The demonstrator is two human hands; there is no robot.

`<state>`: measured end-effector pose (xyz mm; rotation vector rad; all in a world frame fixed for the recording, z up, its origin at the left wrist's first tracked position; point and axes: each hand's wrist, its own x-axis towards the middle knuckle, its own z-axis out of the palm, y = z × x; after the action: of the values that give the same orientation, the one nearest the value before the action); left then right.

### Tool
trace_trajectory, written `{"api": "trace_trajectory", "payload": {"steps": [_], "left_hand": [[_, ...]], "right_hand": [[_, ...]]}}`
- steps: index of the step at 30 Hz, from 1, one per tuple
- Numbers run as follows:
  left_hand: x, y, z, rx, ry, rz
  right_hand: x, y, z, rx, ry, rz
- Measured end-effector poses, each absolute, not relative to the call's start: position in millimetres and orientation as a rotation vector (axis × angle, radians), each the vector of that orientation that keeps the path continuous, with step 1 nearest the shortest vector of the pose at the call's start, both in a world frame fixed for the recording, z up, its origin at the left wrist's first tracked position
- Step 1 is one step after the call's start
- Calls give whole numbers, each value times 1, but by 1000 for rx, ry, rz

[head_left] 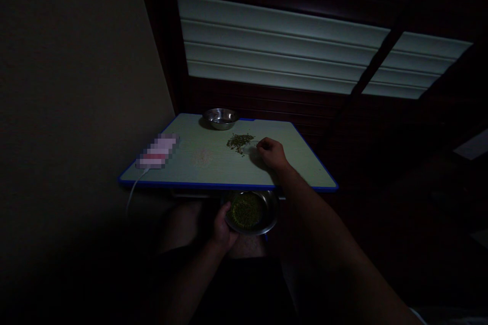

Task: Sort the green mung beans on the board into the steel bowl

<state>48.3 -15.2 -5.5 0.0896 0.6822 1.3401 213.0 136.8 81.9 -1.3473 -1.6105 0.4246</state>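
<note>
My left hand [224, 228] grips the rim of a metal bowl [271, 217] below the table's front edge, over my lap. Small green grains, perhaps mung beans, [246, 210] lie inside it. Over the table, my right hand [271, 152] is closed with its fingers pinched on a pale, see-through piece [249, 149], maybe a small scoop; its exact kind is unclear in the dim light. That piece touches or nearly touches a loose pile of mixed green and brown grains [239, 142]. Farther left is a thin scatter of whitish grains [202, 157].
The low table [213, 175] has a pale top and blue edging. At its back stands a second metal bowl [220, 119]. A phone [158, 151] with a white cable [133, 188] lies at the left. A wall [95, 61] and dark slatted doors [267, 91] enclose the spot.
</note>
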Motion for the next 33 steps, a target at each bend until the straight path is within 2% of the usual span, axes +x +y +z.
{"api": "trace_trajectory", "payload": {"steps": [24,33], "left_hand": [[48,-16,-4,53,692,1316],[48,-16,-7,62,658,1356]], "right_hand": [[215,142,77,-1279,-1623,539],[215,140,78,-1322,-1671,434]]}}
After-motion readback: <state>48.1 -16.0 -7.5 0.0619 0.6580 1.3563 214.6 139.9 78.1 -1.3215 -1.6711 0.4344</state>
